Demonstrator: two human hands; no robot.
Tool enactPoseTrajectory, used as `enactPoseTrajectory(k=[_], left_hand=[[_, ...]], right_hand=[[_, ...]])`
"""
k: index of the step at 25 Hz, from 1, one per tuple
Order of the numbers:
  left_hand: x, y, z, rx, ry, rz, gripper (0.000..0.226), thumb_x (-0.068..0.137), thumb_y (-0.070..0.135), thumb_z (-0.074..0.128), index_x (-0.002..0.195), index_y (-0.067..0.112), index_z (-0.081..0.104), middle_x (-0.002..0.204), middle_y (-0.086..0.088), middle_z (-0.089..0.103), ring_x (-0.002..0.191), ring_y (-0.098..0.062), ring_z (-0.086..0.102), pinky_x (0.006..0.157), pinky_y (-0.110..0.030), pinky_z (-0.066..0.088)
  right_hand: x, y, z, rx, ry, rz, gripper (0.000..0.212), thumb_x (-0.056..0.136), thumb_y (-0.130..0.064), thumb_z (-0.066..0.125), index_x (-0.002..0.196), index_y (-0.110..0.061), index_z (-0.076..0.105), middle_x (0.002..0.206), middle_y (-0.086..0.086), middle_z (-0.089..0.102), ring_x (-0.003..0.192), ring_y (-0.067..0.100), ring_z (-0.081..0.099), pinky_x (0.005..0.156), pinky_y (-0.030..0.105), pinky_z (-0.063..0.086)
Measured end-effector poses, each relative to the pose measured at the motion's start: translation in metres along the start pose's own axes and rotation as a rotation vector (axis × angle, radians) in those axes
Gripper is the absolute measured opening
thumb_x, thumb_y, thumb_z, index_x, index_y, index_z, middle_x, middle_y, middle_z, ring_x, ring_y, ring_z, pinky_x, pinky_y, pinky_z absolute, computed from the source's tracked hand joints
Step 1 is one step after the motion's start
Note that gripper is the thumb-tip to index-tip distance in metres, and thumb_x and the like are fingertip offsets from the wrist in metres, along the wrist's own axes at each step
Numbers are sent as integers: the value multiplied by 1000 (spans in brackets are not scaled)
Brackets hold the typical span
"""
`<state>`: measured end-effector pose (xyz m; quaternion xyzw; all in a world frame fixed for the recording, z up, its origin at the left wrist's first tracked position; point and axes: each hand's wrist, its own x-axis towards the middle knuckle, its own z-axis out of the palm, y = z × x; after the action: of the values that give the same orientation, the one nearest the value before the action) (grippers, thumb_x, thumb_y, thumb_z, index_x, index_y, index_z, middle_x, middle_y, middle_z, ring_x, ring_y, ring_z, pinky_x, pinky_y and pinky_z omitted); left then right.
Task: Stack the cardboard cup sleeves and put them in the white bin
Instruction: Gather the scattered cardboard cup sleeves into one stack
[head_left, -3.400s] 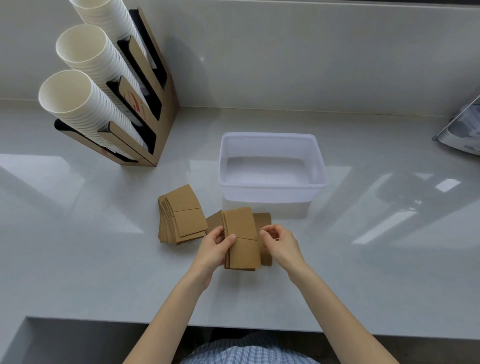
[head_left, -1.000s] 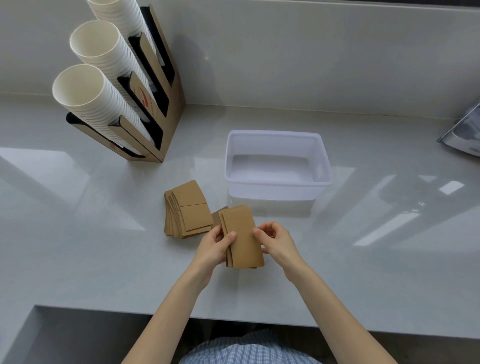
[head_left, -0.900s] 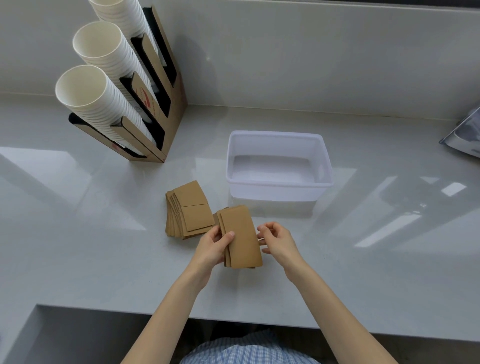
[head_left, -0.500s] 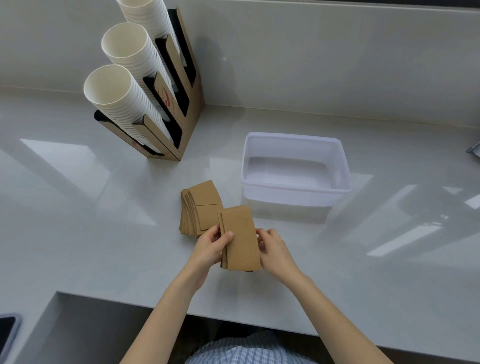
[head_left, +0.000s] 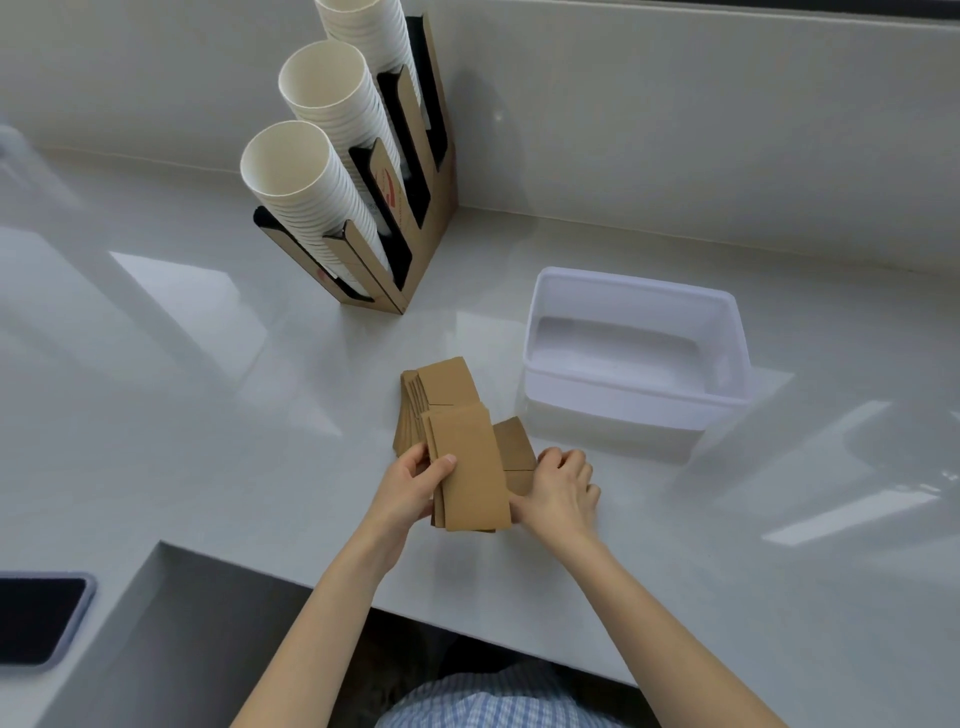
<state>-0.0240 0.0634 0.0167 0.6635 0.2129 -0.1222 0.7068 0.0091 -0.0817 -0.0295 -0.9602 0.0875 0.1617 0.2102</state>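
Left hand (head_left: 413, 486): we hold the squared stack of sleeves (head_left: 470, 467) at its left edge, thumb pressed on the top sleeve, the other fingers hidden under it.
Right hand (head_left: 563, 486): we rest it on the counter (head_left: 208, 441), just right of the stack, fingers curled loosely on the loose sleeves (head_left: 514, 452) that lie there; whether they pinch one, we cannot tell.
Stack axis: its long side runs away from us, a little tilted to the left.
Second pile (head_left: 431, 400): fanned sleeves lie just behind the held stack, touching or nearly so.
White bin (head_left: 636, 358): it stands empty, further away and to the right of both hands; our right hand is the nearer one.
Next move, as we judge: the loose sleeves must join the stack first, then all goes forward-right into the bin.
Far left: the cup dispenser (head_left: 363, 171) stands well apart.
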Motion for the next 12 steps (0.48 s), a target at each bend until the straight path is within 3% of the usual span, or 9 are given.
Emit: enactPoseTrajectory(k=[5,9,12], left_hand=[[0,0,-2,-14,21,-3,14,90,19,50,92,32,53,97,12,60,90,-5,58,71,-25,50],[2,0,-2,-22,20,-1,14,90,19,50,92,32,52,96,12,60,90,-5,58,69,-24,49],[2,0,-1,-15,12,2,15,90,19,50,90,34,53,97,12,60,90,-6,58,70,-24,50]], right_hand=[[6,-5,-1,14,-28,76,74,73,-45,67,123,0,36,130,16,40,121,31,38,97,37,35],[11,-1,-10,150,-92,64,51,81,-28,63,118,-1,39,124,15,53,116,32,49,91,39,42],[13,8,-21,450,-182,77,34,86,-17,53,117,-3,49,118,13,60,103,26,55,80,33,43]])
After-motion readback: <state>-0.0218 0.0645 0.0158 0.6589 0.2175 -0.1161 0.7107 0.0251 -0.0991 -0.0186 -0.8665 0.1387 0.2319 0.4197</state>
